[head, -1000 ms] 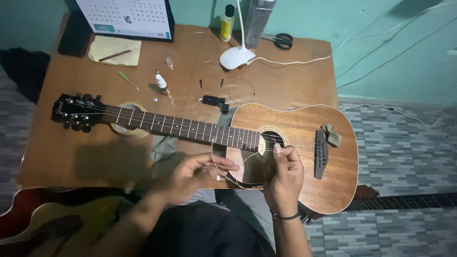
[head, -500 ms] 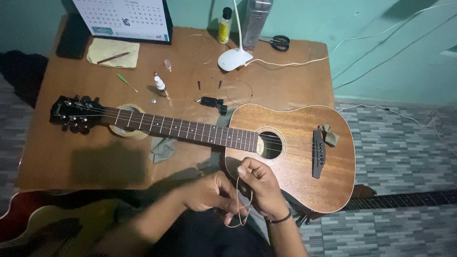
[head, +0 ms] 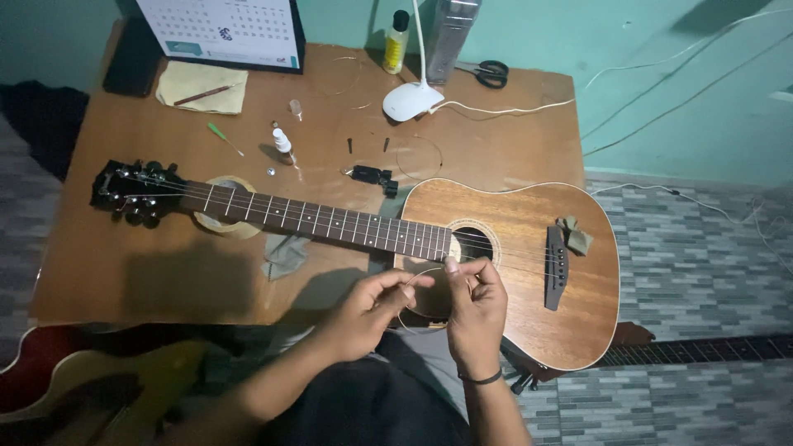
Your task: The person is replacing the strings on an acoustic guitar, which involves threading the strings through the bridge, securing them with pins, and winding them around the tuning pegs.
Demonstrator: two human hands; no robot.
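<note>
A thin coiled guitar string (head: 423, 299) is pinched between the fingertips of the left hand (head: 372, 310) and the right hand (head: 477, 307), its loop hanging just below them. Beyond the fingers, the acoustic guitar (head: 512, 264) is laid across the wooden table (head: 124, 272), its long axis running sideways, headstock (head: 136, 192) pointing left.

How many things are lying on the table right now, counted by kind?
Guitars: 1
Bottles: 2, a yellow one and a small white dropper
Scissors: 1
Lamps: 1
Calendars: 1
Tape rolls: 1
Screwdrivers: 1
Total: 8
Both hands, left and right, hold a coiled string.
</note>
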